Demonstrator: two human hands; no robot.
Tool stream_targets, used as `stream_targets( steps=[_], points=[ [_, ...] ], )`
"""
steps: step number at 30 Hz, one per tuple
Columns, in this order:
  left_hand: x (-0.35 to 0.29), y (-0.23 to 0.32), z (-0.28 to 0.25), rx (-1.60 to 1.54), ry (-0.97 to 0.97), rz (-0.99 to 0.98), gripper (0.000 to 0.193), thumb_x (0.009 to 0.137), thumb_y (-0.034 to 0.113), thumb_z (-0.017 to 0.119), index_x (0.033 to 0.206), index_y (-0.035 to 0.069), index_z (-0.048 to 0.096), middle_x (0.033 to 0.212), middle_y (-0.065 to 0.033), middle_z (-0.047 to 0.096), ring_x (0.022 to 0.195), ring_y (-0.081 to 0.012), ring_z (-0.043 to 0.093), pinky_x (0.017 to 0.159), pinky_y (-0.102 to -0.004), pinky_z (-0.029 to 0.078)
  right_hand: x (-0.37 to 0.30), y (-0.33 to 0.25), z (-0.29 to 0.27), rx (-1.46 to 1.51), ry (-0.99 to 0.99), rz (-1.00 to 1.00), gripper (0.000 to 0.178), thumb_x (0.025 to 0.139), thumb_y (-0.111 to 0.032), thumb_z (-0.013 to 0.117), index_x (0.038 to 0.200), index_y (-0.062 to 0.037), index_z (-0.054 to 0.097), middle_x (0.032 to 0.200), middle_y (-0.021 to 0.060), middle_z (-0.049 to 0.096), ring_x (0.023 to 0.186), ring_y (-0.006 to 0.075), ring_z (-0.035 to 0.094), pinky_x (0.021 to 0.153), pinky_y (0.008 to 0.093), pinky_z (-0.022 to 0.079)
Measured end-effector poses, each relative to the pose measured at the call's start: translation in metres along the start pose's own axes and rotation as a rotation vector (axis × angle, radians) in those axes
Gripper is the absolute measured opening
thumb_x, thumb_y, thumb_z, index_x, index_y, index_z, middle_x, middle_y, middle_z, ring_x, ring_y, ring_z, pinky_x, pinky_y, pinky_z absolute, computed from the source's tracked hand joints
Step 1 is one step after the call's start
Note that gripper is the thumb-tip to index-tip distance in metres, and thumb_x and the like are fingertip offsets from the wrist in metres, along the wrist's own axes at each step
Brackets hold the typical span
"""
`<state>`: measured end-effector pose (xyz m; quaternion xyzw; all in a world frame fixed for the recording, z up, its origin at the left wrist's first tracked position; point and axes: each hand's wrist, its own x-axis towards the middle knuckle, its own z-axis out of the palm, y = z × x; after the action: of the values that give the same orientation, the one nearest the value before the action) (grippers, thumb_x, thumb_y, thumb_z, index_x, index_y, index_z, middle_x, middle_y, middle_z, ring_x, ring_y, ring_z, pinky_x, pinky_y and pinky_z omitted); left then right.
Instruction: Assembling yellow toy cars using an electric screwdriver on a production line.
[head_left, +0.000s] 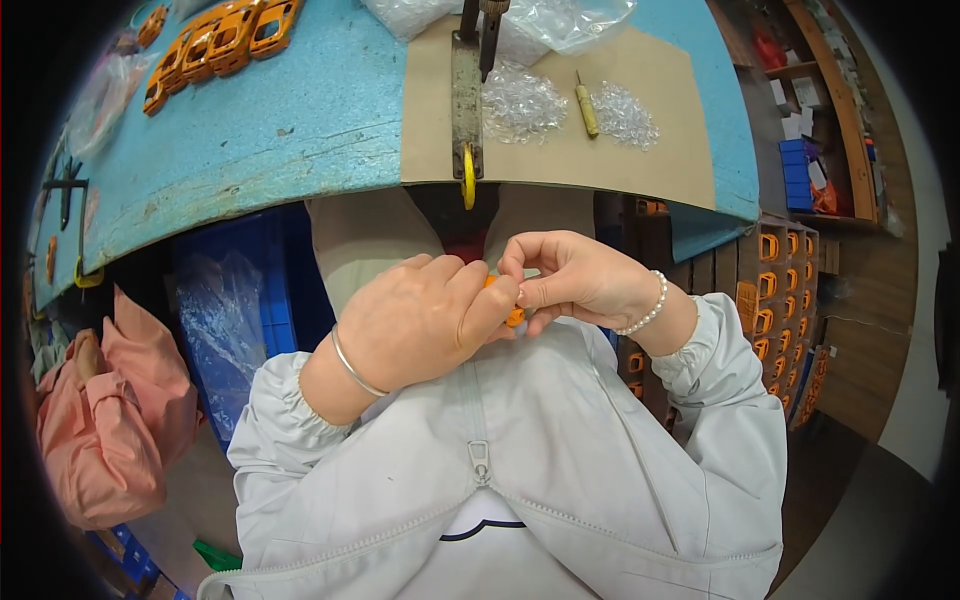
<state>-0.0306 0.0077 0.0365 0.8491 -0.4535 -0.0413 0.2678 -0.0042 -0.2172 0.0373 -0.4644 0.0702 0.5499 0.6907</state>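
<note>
In front of my waist, below the table edge, my left hand (425, 312) is wrapped round a small orange plastic part (515, 317). Most of that part is covered by my fingers. My right hand (580, 280) meets it from the other side, thumb and forefinger pinched together against the part; whatever sits between those fingertips is too small to make out. On the table beyond lie two heaps of small clear plastic pieces (522, 103), with a yellow-handled pointed tool (586, 108) between them.
A metal bar fixture (467, 100) with a yellow hook (468, 178) stands at the table edge. Several orange frames (215, 45) lie far left on the blue table (310, 110). A blue crate (275, 290) is below; stacked racks of orange parts (775, 290) stand right. A person's pink sleeve (115, 430) shows left.
</note>
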Motion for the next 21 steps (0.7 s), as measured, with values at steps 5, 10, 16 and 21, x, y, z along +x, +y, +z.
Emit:
stream_targets(
  steps=[5,10,16,21],
  points=[
    [0.003,-0.009,0.006,0.022,0.263,0.027,0.035,0.081,0.023,0.071,0.106,0.009,0.050,0.099,-0.0100,0.064,0.080,-0.0264,0.065,0.067,-0.0348,0.054,-0.004,-0.008,0.012,0.024,0.082,-0.169,0.011,0.093,-0.012,0.060,0.095,-0.0023,0.055,0.098,0.0043,0.057,0.081,0.0122,0.063,0.066,0.0246,0.057],
    [0.000,-0.013,0.037,-0.831,0.655,-0.220,0.026,0.096,0.029,0.056,0.111,0.009,0.049,0.106,-0.0134,0.064,0.086,-0.0244,0.066,0.072,-0.0348,0.056,0.003,0.000,0.009,-0.060,0.216,-0.370,0.016,0.098,-0.017,0.052,0.102,-0.0016,0.056,0.101,0.0066,0.059,0.075,0.0135,0.063,0.064,0.0231,0.059],
    [0.022,-0.027,0.010,-1.693,0.687,-0.668,0.036,0.105,0.034,0.035,0.128,0.007,0.042,0.117,-0.0199,0.060,0.099,-0.0258,0.065,0.081,-0.0378,0.056,0.024,0.032,0.022,-0.021,0.097,-0.225,0.032,0.101,-0.029,0.050,0.100,0.0014,0.057,0.097,0.0079,0.059,0.074,0.0136,0.063,0.063,0.0213,0.056],
    [0.044,-0.040,0.012,-2.165,0.579,-0.360,0.047,0.104,0.033,0.033,0.140,0.003,0.030,0.126,-0.0249,0.054,0.111,-0.0313,0.060,0.092,-0.0414,0.052,0.031,0.026,0.026,0.300,0.059,-0.488,0.039,0.098,-0.039,0.053,0.096,-0.0010,0.060,0.095,0.0061,0.060,0.072,0.0144,0.067,0.059,0.0202,0.054]
  ],
)
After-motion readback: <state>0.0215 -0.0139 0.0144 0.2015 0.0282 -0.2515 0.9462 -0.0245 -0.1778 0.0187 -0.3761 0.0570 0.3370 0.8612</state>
